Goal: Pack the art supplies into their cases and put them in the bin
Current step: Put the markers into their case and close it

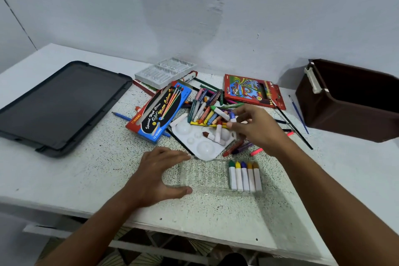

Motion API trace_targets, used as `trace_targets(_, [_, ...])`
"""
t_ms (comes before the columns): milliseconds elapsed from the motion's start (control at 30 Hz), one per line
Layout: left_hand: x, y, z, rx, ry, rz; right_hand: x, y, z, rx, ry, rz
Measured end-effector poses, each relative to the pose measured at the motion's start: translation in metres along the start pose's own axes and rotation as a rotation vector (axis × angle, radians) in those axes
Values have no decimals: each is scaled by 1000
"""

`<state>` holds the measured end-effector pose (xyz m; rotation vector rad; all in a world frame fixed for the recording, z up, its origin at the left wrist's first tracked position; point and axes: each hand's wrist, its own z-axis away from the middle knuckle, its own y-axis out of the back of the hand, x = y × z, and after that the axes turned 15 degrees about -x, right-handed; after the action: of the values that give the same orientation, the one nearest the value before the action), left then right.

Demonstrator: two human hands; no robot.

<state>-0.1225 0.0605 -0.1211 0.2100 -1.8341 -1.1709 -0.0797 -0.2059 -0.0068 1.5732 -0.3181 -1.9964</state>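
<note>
A clear plastic tray [200,176] lies near the table's front edge, with several white paint tubes [245,176] standing side by side at its right end. My left hand [160,177] grips the tray's left end. My right hand [257,128] hovers over a heap of loose crayons and pens [207,108] and pinches a white tube with a blue cap [232,117]. A white palette [205,142] with two more tubes sits just behind the tray. The dark brown bin [349,101] stands at the far right.
A black bin lid [58,106] lies at the left. A blue water colour box [159,110], a red pencil box [252,90] and a white moulded insert [166,72] sit behind the heap. Thin paintbrushes [299,114] lie between heap and bin.
</note>
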Motion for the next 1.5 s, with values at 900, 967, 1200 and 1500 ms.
trace_targets(900, [2,-2,-1,20,-14,-48,45,-54,52,-15,134,509])
trace_targets(967, [2,-2,-1,15,-11,-51,47,-54,52,-21,141,521])
trace_targets(1200, [3,-1,-1,2,4,-47,42,-52,49,-23,130,525])
trace_targets(1500, [2,3,0,-38,23,-37,3,-43,-18,127,-82,391])
